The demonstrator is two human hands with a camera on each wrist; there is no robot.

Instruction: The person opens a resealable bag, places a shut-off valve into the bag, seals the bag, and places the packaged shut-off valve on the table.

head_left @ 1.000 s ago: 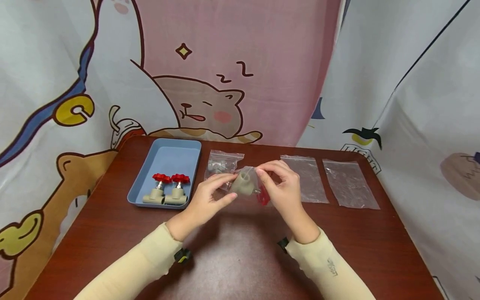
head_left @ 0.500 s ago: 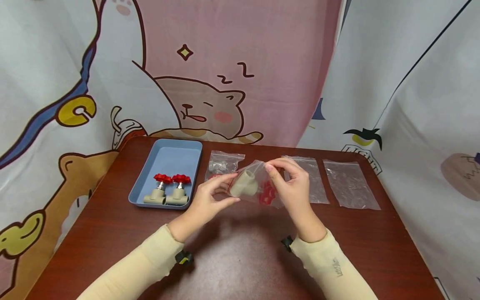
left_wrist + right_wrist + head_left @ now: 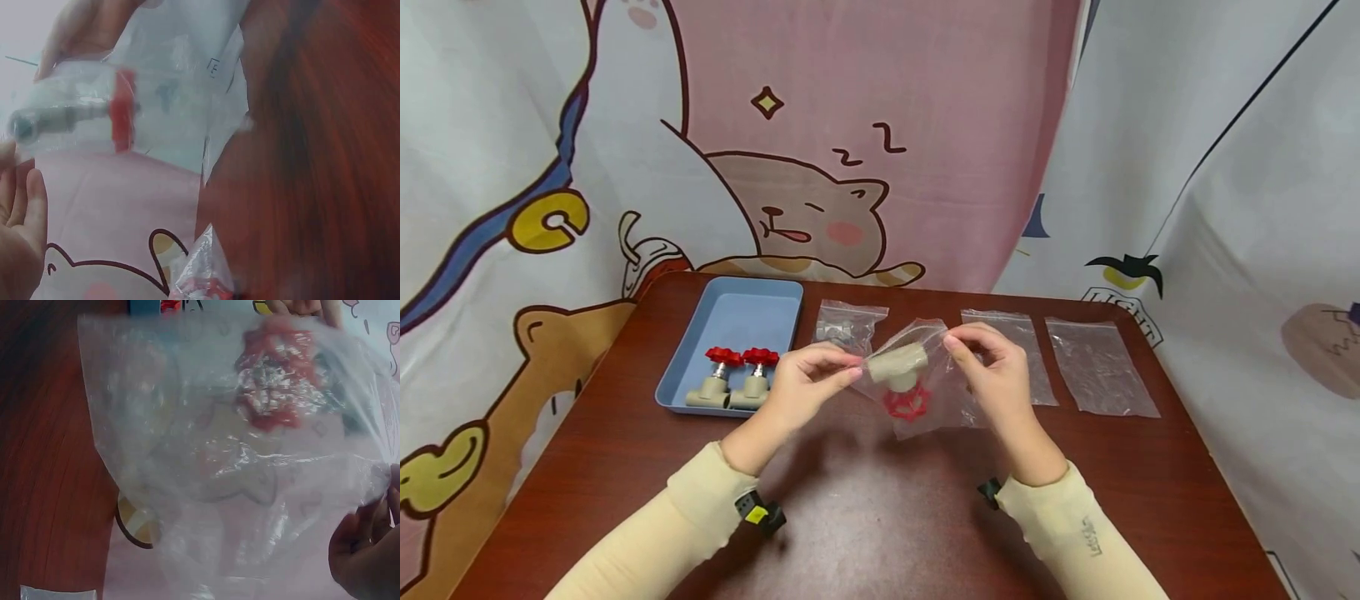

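- Near the centre of the frame, the left hand point(image 3: 808, 385) pinches one side of a clear plastic bag point(image 3: 938, 412) between thumb and fingers.
- The right hand point(image 3: 998, 367) pinches the bag's opposite upper edge, so the plastic spans between the two hands, raised above the table point(image 3: 880, 533).
- Inside that bag sits a valve point(image 3: 898, 362), its beige pipe body toward the top and its red handwheel point(image 3: 907, 402) below.
- At centre-left, a blue tray point(image 3: 748, 312) holds two similar valves point(image 3: 715, 387) side by side, red wheels up; the left hand partly covers the right one.
- Just behind the hands, a filled bag point(image 3: 852, 321) lies on the table, its contents partly hidden.
- At centre-right, two flat clear bags point(image 3: 1101, 367) lie near each other, one partly behind the right hand.
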